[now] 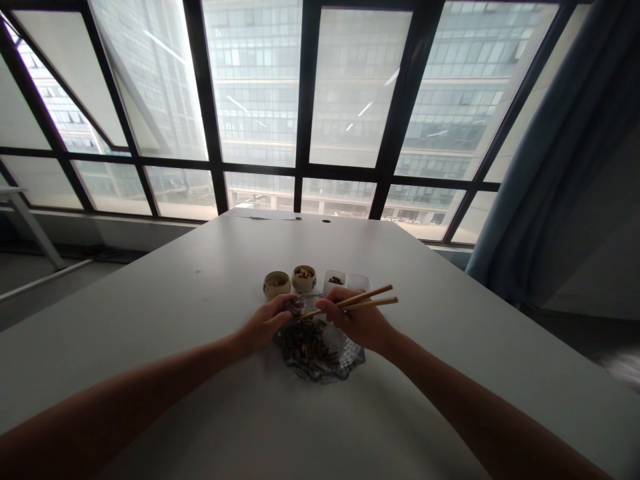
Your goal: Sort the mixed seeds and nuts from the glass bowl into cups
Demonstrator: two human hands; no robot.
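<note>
Near the middle of the table, a clear glass dish (pixel 356 359) with a wavy rim holds a heap of dark brown, short stick-like pieces (pixel 310 345). My left hand (pixel 263 325) grips the dish's far left rim, thumb and fingers closed around it. A pair of wooden chopsticks (pixel 374 303) is in my right hand (pixel 359 325), above the right side of the dish. Their thick ends point right, and the tips reach left over the far part of the heap. Whether the tips pinch a piece is too small to tell.
Behind the dish stand two small beige cups, the left cup (pixel 277 292) and another cup (pixel 304 283) with light brown bits. Right of them are a white square container (pixel 332 283) with dark bits and a second container (pixel 359 281), partly hidden. The white table (pixel 200 293) reaches toward windows.
</note>
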